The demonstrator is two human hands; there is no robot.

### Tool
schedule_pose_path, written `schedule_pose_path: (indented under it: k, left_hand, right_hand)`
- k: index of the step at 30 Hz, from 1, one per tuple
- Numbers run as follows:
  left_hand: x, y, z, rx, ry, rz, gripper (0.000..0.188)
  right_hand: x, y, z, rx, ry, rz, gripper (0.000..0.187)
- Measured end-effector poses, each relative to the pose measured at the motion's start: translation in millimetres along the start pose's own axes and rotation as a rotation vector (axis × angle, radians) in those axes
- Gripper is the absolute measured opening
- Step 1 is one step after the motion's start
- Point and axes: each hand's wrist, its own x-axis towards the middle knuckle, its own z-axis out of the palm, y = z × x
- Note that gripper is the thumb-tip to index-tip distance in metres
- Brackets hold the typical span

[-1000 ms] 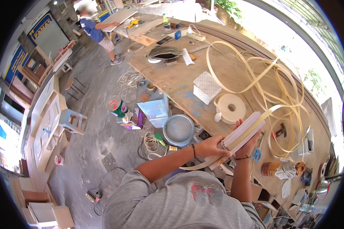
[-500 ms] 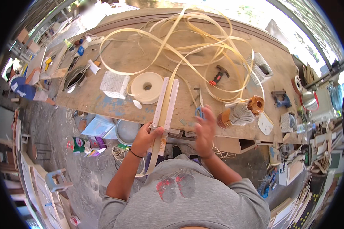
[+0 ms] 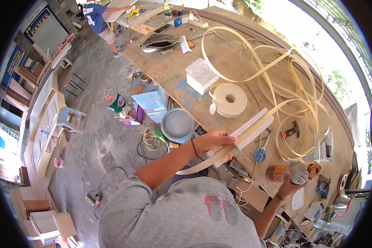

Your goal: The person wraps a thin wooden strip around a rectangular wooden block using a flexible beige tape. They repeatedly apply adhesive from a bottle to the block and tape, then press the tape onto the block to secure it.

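L hand [image 3: 213,142], ctr of frame: closed firmly, thumb on top, on near end of white two-rail holder [image 3: 258,134]; no gap seen betw. thumb and holder. Holder slants from ctr toward upper right, far end over workbench [image 3: 186,96]. Pale strip [image 3: 249,134] lies in groove betw. rails; one end curves out below L wrist, toward lower ctr of frame; other end runs on to loose loops, upper right of frame.

R hand [image 3: 291,187], lower right of frame: at near side of grey cloth [image 3: 299,172], which is wrapped about mid-part of amber container [image 3: 276,172]. Hand appears in contact; fingers partly hidden, so cannot tell how far closed or if container is gripped.

Bench items: lg pale roll [image 3: 239,106], ctr, w/ sm white bottle [image 3: 213,108] just beside it. White box [image 3: 202,82] above roll, near. Blue-handled scissors [image 3: 260,155] betw. holder and container. Hammer [image 3: 291,131], red/blk, right of frame, near strip loops. Yellow power tool [image 3: 135,12], upper left, far part of work area.

Floor: grey-blue basin [image 3: 177,125], left of ctr, beside bench edge; pale coiled cord [image 3: 151,139] lower left of basin, near.

Co-worker [image 3: 96,18], blue shirt, upper left, well apart from wearer, one arm out to a flat board [image 3: 116,15].
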Motion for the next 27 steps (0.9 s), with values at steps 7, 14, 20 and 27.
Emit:
schedule_pose_path:
  k: [7, 14, 20, 27]
  left_hand:
    - [9.6, -23.6, 0.4, -0.249, -0.081, -0.047, 0.045]
    - [7.0, -40.2, 5.1, -0.416, -0.159, -0.139, 0.053]
    - [18.2, -39.6, 17.1, -0.375, -0.191, -0.131, 0.057]
    - [26.5, -47.8, 23.6, -0.433, -0.111, -0.142, 0.059]
  right_hand:
    - [28.3, -14.6, 20.6, 0.040, -0.130, 0.021, 0.097]
    - [47.1, -111.6, 9.4, -0.270, -0.715, 0.003, 0.092]
    - [57.0, -213.4, 21.2, -0.540, -1.178, -0.231, 0.090]
    - [56.7, -260.7, 47.3, -0.810, -1.529, -0.246, 0.086]
